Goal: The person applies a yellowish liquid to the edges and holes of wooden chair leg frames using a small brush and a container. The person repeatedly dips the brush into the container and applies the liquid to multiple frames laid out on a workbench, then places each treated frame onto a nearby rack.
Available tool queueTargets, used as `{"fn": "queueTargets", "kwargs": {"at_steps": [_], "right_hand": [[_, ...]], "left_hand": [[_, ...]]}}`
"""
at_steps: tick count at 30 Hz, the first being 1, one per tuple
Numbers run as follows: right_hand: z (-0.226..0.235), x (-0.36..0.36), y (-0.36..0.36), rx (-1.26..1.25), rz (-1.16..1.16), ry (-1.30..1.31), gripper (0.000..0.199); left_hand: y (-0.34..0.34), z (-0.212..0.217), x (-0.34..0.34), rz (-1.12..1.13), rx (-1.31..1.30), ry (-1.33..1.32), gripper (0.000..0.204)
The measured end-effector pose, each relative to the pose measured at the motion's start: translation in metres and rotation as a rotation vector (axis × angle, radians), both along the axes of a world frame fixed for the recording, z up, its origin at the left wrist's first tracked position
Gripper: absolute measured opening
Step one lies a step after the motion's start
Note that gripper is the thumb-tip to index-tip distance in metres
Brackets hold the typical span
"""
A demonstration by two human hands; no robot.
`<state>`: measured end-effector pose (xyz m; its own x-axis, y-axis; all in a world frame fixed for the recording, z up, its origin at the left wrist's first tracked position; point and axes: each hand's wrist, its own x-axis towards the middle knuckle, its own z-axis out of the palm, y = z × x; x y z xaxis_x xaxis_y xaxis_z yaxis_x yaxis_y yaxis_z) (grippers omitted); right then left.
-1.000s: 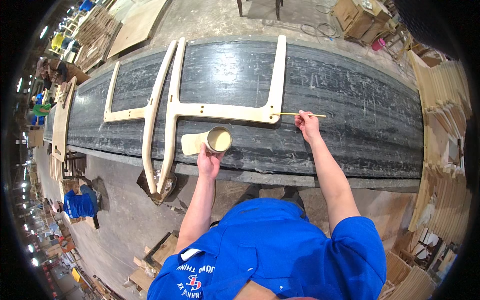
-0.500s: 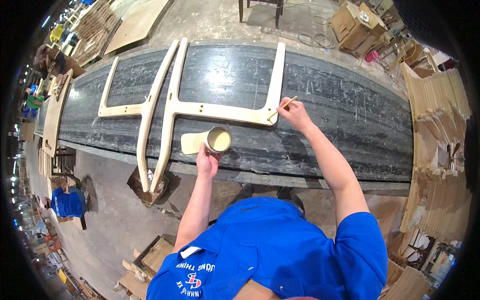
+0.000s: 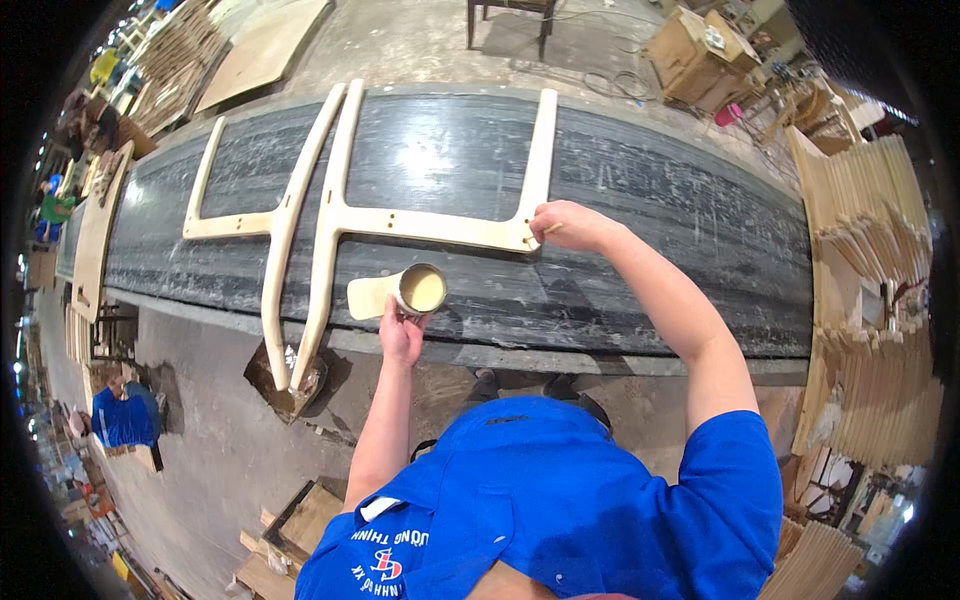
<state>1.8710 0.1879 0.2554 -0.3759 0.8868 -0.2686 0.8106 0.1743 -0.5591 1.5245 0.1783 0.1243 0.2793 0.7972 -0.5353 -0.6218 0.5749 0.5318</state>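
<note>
My left hand point(image 3: 402, 340) is closed around a round can point(image 3: 423, 289) of pale yellow, glue-like liquid, held over the near side of the dark table point(image 3: 640, 290). A pale flat piece point(image 3: 368, 297) with a rounded end sticks out left of the can; how it is joined to it I cannot tell. Pinched in my right hand point(image 3: 572, 225) is a thin wooden stick point(image 3: 551, 229), its lower end at the right corner of a pale wooden chair-like frame point(image 3: 430, 224). Small dark holes show in that frame. Left of it lies a second, similar frame point(image 3: 240, 224).
Both frames' long legs overhang the table's near edge above a box point(image 3: 287, 385) on the floor. Stacked wooden parts point(image 3: 870, 290) stand at the right end. A board point(image 3: 100, 235) lies at the left end, near another person point(image 3: 100, 125). A dark chair point(image 3: 512, 22) stands beyond.
My right hand has turned over and dipped closer to the frame's corner, tilting the stick lower. The whole view has shifted slightly; my left hand still holds the can.
</note>
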Motion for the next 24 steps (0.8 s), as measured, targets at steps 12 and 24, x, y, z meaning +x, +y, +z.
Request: {"fn": "queueTargets", "kwargs": {"at_steps": [12, 24], "right_hand": [[0.023, 0.088, -0.244, 0.714, -1.013, 0.362, 0.028], [0.065, 0.130, -0.710, 0.862, -2.114, 0.599, 0.027]], "left_hand": [[-0.037, 0.030, 0.103, -0.546, 0.054, -0.141, 0.039], [-0.278, 0.100, 0.312, -1.050, -0.141, -0.280, 0.040]]}}
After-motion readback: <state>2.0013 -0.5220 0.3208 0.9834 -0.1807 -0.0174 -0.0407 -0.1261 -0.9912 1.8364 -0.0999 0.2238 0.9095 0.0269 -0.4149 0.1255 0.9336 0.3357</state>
